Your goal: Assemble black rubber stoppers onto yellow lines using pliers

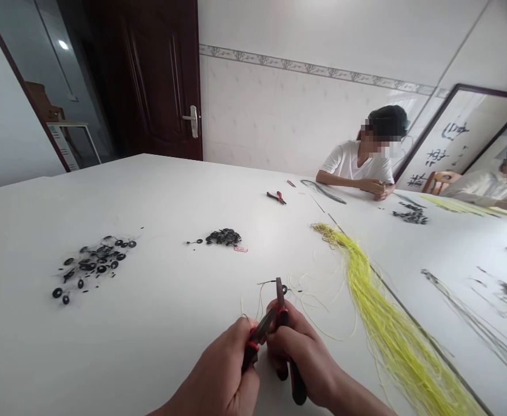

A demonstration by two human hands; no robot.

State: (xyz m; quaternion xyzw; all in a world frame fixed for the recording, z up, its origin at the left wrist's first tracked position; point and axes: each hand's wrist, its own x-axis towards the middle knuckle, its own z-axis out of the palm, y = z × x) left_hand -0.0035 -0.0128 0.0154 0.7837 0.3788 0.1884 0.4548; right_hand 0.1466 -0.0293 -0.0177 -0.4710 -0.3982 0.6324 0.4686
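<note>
My left hand (pixel 219 370) grips a pair of red-handled pliers (pixel 256 338) with its dark jaws pointing up and right. My right hand (pixel 301 358) grips a second pair of red-and-black pliers (pixel 284 318), jaws upward, close against the first pair. A thin dark wire (pixel 266 282) sticks out near the jaws. Whatever the jaws hold is too small to tell. Loose yellow threads (pixel 309 297) lie just beyond my hands, running into a long yellow thread bundle (pixel 392 323) at the right.
On the white table (pixel 158 346) lie scattered black rings (pixel 93 263), a smaller black heap (pixel 223 237) and spare pliers (pixel 276 197). A long rod (pixel 409 300) lies beside the yellow bundle. A co-worker in a white shirt (pixel 357 167) sits at the far side, hands together. A mirror (pixel 461 138) stands at right.
</note>
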